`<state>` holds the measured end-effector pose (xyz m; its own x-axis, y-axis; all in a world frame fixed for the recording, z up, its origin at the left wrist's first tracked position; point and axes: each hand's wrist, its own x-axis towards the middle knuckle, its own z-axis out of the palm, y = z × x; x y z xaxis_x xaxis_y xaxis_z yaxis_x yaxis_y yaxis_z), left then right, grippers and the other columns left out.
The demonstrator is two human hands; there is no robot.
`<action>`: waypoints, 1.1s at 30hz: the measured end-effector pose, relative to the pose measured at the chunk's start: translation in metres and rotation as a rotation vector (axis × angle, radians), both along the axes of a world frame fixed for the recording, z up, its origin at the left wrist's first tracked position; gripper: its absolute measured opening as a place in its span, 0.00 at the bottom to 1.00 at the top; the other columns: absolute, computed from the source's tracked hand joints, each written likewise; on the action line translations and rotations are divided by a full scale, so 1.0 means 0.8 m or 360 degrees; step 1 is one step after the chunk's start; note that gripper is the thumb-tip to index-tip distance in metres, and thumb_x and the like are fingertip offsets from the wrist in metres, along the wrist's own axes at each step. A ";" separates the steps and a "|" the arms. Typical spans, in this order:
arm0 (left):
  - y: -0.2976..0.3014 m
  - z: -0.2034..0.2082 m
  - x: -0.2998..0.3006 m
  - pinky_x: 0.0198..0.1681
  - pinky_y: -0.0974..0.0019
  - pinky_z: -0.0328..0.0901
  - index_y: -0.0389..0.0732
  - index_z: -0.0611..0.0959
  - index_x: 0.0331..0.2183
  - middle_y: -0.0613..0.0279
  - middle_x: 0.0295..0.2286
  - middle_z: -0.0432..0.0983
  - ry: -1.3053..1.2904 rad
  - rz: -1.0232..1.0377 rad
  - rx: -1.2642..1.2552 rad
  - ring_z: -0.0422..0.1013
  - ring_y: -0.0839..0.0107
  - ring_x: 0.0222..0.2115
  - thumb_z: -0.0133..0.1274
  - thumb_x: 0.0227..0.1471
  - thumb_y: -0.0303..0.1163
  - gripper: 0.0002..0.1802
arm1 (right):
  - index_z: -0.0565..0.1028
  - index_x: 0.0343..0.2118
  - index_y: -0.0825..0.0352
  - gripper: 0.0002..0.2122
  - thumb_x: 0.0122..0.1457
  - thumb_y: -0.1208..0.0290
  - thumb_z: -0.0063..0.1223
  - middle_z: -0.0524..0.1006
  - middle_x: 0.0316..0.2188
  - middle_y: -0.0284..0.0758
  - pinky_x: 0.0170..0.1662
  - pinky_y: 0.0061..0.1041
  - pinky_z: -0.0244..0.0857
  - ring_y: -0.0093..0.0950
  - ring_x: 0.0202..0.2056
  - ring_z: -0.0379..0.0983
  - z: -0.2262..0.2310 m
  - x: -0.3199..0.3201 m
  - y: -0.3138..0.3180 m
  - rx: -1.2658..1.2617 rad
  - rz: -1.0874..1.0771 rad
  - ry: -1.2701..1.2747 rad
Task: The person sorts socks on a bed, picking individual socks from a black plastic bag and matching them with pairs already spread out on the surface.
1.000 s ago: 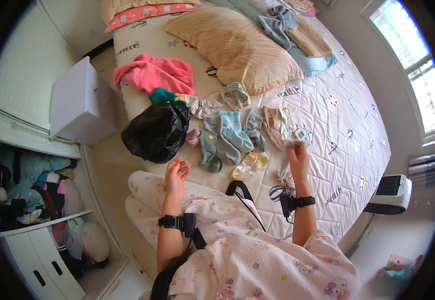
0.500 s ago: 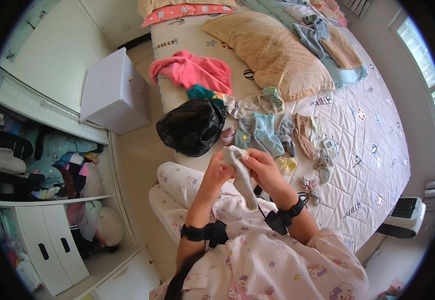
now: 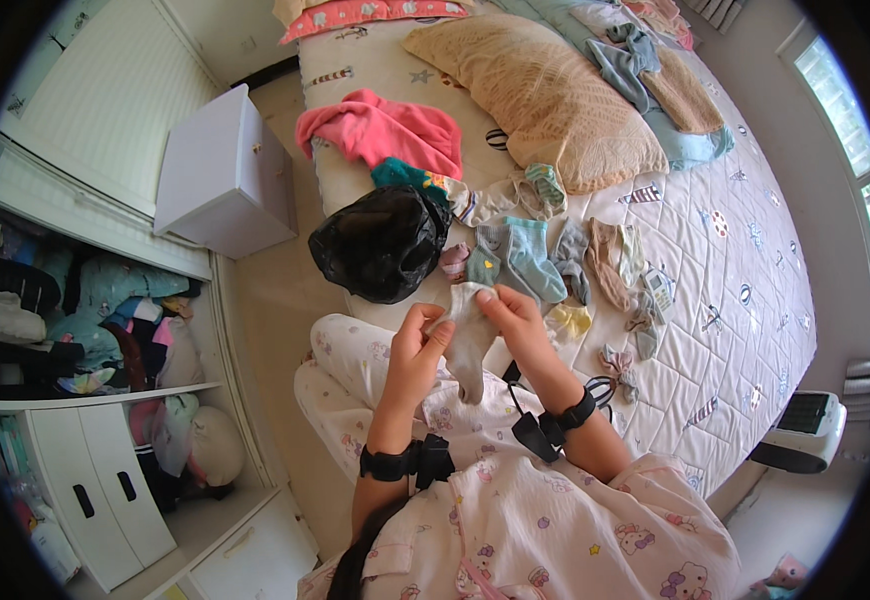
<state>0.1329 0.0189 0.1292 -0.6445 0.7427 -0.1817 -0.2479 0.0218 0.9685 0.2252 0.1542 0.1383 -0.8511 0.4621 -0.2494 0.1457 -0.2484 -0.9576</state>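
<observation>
A light grey sock (image 3: 470, 345) hangs over my lap, its opening at the top and its toe pointing down toward me. My left hand (image 3: 415, 350) pinches one side of it near the cuff. With thumb and fingers, my right hand (image 3: 511, 315) grips the other side of the cuff. Just beyond, a black plastic bag (image 3: 380, 245) stands open on the bed's edge. To its right lie blue socks (image 3: 530, 258), a grey sock (image 3: 571, 258), a brown sock (image 3: 608, 262) and a small yellow sock (image 3: 569, 321).
Farther back are a pink garment (image 3: 385, 130), a large tan pillow (image 3: 540, 105) and folded clothes (image 3: 675, 90). A white bedside cabinet (image 3: 220, 175) stands left of the bed (image 3: 735, 330). An open wardrobe (image 3: 105, 400) full of clothes is at the far left.
My left hand has shifted slightly left and down, away from the right hand. The sock is now spread wider at its cuff and hangs shorter, its toe higher.
</observation>
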 end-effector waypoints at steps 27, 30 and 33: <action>0.013 -0.039 0.027 0.26 0.74 0.60 0.37 0.70 0.36 0.61 0.22 0.72 0.0318 -0.0008 -0.0199 0.64 0.80 0.22 0.48 0.53 0.31 0.10 | 0.67 0.42 0.64 0.10 0.59 0.69 0.44 0.72 0.32 0.28 0.31 0.21 0.67 0.18 0.32 0.70 -0.015 0.018 0.015 -0.0536 -0.0752 0.0291; 0.013 -0.038 0.023 0.24 0.73 0.60 0.37 0.70 0.36 0.61 0.20 0.72 0.0424 -0.0007 -0.0257 0.63 0.80 0.20 0.49 0.52 0.30 0.10 | 0.69 0.42 0.65 0.10 0.59 0.69 0.43 0.73 0.33 0.28 0.34 0.21 0.69 0.18 0.33 0.71 -0.030 0.026 0.025 -0.0629 -0.0752 0.0244; 0.021 -0.039 0.016 0.21 0.78 0.55 0.39 0.70 0.38 0.66 0.22 0.71 0.0296 -0.0156 -0.0278 0.61 0.84 0.18 0.49 0.53 0.32 0.11 | 0.70 0.41 0.64 0.09 0.59 0.69 0.44 0.74 0.32 0.28 0.34 0.23 0.69 0.21 0.32 0.72 -0.038 0.051 0.041 -0.0823 -0.0724 0.0160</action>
